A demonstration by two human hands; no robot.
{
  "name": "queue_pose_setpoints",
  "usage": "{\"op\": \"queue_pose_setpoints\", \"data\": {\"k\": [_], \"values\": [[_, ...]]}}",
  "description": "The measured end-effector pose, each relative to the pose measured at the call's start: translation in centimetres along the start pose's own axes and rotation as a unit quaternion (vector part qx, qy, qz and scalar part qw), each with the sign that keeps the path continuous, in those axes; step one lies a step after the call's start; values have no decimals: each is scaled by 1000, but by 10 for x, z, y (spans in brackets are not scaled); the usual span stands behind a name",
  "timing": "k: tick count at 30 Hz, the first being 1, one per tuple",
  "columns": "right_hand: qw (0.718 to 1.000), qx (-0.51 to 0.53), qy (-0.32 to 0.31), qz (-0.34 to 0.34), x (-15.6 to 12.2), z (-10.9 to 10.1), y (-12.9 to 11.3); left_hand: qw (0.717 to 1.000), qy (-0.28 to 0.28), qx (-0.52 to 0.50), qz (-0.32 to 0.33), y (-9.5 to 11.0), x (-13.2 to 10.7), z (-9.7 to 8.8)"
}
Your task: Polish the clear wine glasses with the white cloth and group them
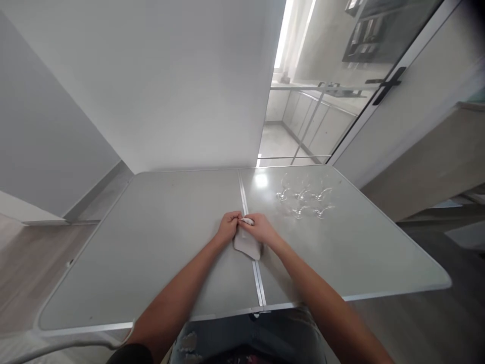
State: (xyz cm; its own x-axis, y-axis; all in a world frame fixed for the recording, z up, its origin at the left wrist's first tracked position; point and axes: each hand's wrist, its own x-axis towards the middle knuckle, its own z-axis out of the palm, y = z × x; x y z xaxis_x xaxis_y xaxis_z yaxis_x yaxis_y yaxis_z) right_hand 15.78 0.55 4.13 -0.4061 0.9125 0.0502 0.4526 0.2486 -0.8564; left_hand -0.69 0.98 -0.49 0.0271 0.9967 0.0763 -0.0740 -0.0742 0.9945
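Observation:
A small white cloth point(248, 245) hangs bunched between my two hands over the middle of the table. My left hand point(229, 225) pinches its upper left edge, fingers curled closed. From the other side, my right hand point(260, 228) grips the top of the cloth, with the thumb lying across it. Whether anything is wrapped inside the cloth cannot be seen. To the right of my hands, several clear stemmed glasses point(302, 196) stand grouped on the table; their outlines are faint.
The pale folding table point(170, 242) has a metal seam point(258, 283) running down its middle. A white wall point(182, 91) rises behind its far edge. Beyond the back right is a glass door point(314, 116) with a dark handle point(388, 86). A pale cable point(83, 344) lies at the lower left.

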Motion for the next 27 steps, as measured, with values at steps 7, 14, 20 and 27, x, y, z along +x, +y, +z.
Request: {"op": "queue_pose_setpoints", "data": {"k": [7,14,20,27], "values": [[992,-57,89,-67,17,47,10,995,92,-27,6,-9,2,-3],[995,56,45,-68,24,35,22,997,75,-18,0,-11,5,-3],[993,107,10,-55,28,28,28,997,72,4,0,-9,4,-1],[992,113,13,-55,28,28,27,996,65,54,9,-3,2,0]]}}
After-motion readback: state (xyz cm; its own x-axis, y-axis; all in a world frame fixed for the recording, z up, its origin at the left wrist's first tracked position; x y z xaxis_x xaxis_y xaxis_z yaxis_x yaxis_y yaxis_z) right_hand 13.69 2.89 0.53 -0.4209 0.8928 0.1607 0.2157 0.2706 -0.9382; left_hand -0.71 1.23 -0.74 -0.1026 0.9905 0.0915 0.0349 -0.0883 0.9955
